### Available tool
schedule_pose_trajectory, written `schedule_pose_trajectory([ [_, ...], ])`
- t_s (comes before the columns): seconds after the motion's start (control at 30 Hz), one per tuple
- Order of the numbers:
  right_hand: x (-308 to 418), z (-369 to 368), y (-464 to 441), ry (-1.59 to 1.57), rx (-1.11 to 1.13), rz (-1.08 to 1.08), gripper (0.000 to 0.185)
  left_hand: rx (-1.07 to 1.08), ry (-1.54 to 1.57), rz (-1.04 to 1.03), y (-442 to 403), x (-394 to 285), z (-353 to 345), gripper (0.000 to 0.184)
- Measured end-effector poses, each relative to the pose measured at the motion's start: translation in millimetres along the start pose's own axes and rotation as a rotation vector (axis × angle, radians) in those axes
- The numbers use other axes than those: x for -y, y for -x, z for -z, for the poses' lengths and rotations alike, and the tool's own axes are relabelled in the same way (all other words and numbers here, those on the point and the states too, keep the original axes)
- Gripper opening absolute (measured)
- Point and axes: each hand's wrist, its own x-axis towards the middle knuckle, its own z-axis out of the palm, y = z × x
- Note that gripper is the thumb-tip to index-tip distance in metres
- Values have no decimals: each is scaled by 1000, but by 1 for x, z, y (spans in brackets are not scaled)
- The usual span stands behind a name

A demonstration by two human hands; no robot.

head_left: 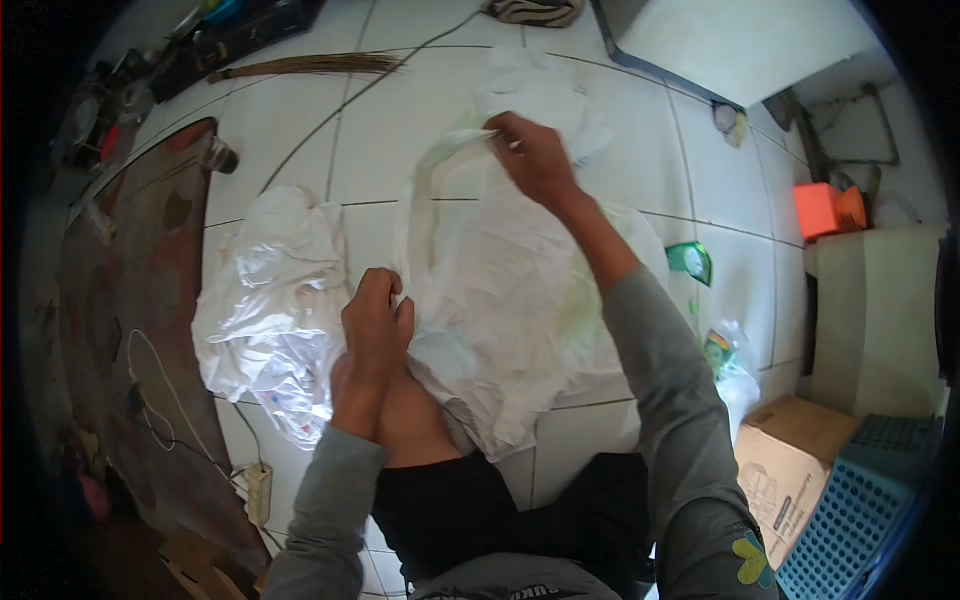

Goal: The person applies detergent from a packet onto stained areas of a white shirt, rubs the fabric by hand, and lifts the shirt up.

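One white strip [421, 190] between two hands [376, 325] [538, 162]

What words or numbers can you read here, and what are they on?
"SUKU", perhaps, cut off by the picture's edge: on the grey shirt.
Cardboard box: printing too blurred to read.
Green packet: any print is too small to read.

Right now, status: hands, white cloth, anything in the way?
Right hand pinching far end of white strip, left hand closed at near end. White cloth rumpled on floor tiles. No clear obstruction; white bundle left of left hand.
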Motion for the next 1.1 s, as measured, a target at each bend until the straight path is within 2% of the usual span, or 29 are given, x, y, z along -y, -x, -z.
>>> schedule_pose_trajectory([
  [0.07, 9, 69, 40, -46, -64, -78, 22, 138, 104, -215, 16, -16, 3, 22],
  [0.1, 17, 102, 63, 37, -80, -174, 22, 148, 118, -226, 24, -25, -3, 22],
  [0.13, 10, 126, 88, 91, -134, -86, 22, 237, 67, -415, 31, -34, -8, 22],
  [0.17, 11, 146, 115, 140, -108, -174, 23, 319, 10, -608, 37, -43, -11, 22],
  [0.2, 13, 163, 144, 185, -84, -261, 24, 423, -30, -619, 47, -45, -24, 25],
  [0.23, -1, 172, 175, 236, -16, -364, 26, 420, -32, -638, 57, -44, -41, 25],
  [0.27, -25, 173, 211, 283, 53, -468, 28, 552, -71, -703, 68, -40, -60, 28],
  [0.3, -52, 169, 253, 280, 96, -345, 38, 684, -115, -765, 77, -38, -73, 32],
  [0.33, -66, 168, 287, 515, 180, -235, 47, 682, -124, -782, 82, -37, -79, 32],
  [0.37, -44, 165, 303, 604, 273, -524, 53, 805, -159, -749, 86, -35, -81, 34],
  [0.4, -24, 160, 314, 509, 131, -545, 46, 926, -198, -709, 87, -32, -84, 38],
  [0.43, -13, 149, 329, 489, 62, -465, 45, 926, -212, -715, 82, -24, -87, 38],
  [0.47, -1, 136, 348, 467, -5, -390, 43, 663, -318, -599, 75, -12, -86, 48],
  [0.5, 19, 118, 360, 408, 40, -348, 43, 396, -414, -486, 69, -5, -82, 59],
  [0.53, 41, 100, 372, 345, 87, -308, 45, 393, -424, -501, 64, -4, -74, 59],
  [0.57, 98, 95, 359, 308, 342, -444, 53, 538, -564, -237, 59, -4, -66, 66],
  [0.6, 115, 73, 370, 333, 398, -255, 59, 671, -696, 36, 55, -5, -59, 74],
  [0.63, 128, 55, 382, 360, 452, -64, 65, 661, -705, 22, 51, 1, -61, 74],
  [0.7, 146, 28, 395, 439, 487, 25, 64, 880, -710, 143, 42, 28, -84, 77],
  [0.73, 148, 20, 400, 516, 537, 111, 63, 870, -721, 131, 38, 40, -90, 77],
  [0.83, 109, -18, 432, 509, 412, 122, 55, 817, -613, 102, 36, 51, -85, 69],
  [0.87, 105, -20, 432, 511, 400, 121, 55, 808, -449, 158, 32, 38, -72, 69],
  [0.9, 101, -20, 430, 440, 505, 65, 49, 795, -282, 213, 28, 26, -61, 70],
  [0.93, 101, -15, 423, 368, 610, 10, 43, 791, -285, 206, 25, 19, -50, 70],
  [0.97, 102, -7, 419, 369, 605, 12, 43, 814, -221, 210, 22, 14, -37, 71],
  [1.03, 124, 23, 409, -72, 653, -248, 50, 837, -163, 221, 27, -3, -10, 72],
  [1.1, 134, 40, 419, -69, 629, -172, 53, 794, -162, 120, 43, -33, 19, 70],
])
